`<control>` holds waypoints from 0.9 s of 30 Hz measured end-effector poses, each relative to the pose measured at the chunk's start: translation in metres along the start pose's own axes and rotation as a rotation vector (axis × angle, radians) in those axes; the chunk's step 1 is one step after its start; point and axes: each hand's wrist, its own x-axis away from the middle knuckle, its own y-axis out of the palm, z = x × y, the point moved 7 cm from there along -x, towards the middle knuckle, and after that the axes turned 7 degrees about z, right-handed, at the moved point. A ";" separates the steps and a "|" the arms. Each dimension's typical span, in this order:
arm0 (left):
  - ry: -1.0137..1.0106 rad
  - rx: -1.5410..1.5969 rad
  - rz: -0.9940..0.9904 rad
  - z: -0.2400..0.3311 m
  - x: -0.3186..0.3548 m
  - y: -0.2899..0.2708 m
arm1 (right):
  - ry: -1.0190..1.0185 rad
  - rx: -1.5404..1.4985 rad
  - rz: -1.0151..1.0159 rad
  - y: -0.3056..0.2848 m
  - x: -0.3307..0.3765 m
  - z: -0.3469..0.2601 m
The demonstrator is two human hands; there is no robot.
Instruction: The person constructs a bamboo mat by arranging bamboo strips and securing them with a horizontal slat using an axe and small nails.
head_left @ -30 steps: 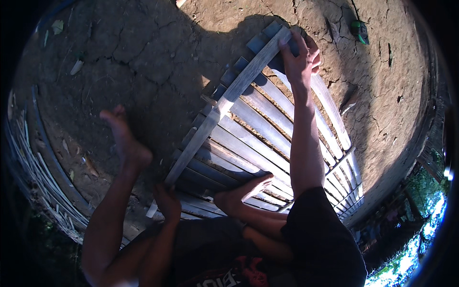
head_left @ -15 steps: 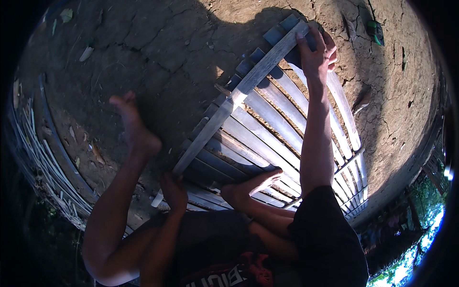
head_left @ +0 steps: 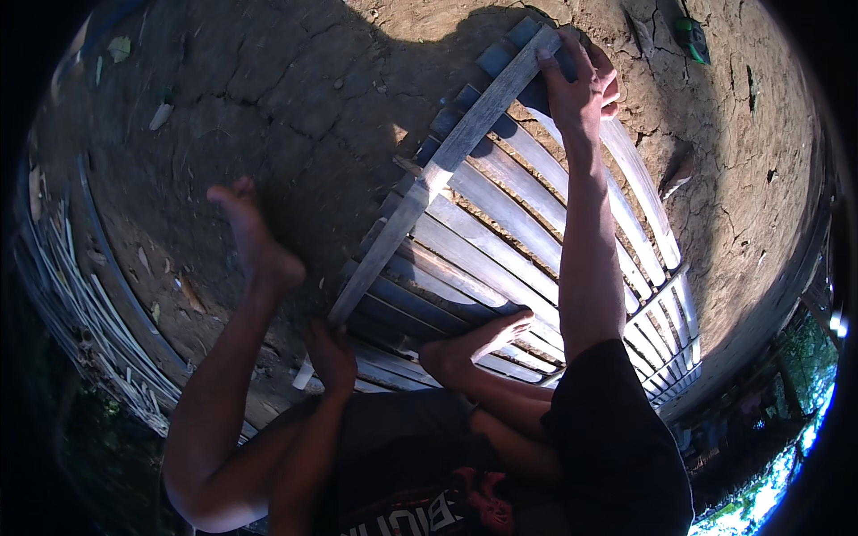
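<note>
A panel of grey split-bamboo slats [head_left: 527, 223] lies flat on cracked dry earth, with a flat wooden crossbar [head_left: 429, 188] running diagonally over it. My right hand [head_left: 579, 80] is stretched out to the far end and grips the crossbar's top end together with the slat ends there. My left hand [head_left: 329, 350] presses on the crossbar's near end by the panel's lower left corner. My right foot [head_left: 478, 339] rests on the slats. My left foot [head_left: 255, 241] stands on the ground left of the panel.
A bundle of thin bamboo strips [head_left: 85, 304] lies along the left edge. A small green object [head_left: 690, 34] sits on the dirt at top right. A second crossbar [head_left: 657, 286] ties the slats on the right. Greenery shows at the lower right.
The view has shifted, so the panel sits higher and more to the right. My right hand stays at the crossbar's far end, my left hand at its near end.
</note>
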 end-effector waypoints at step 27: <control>-0.250 0.634 -0.013 0.163 -0.032 -0.003 | 0.000 0.165 0.063 -0.003 0.007 -0.008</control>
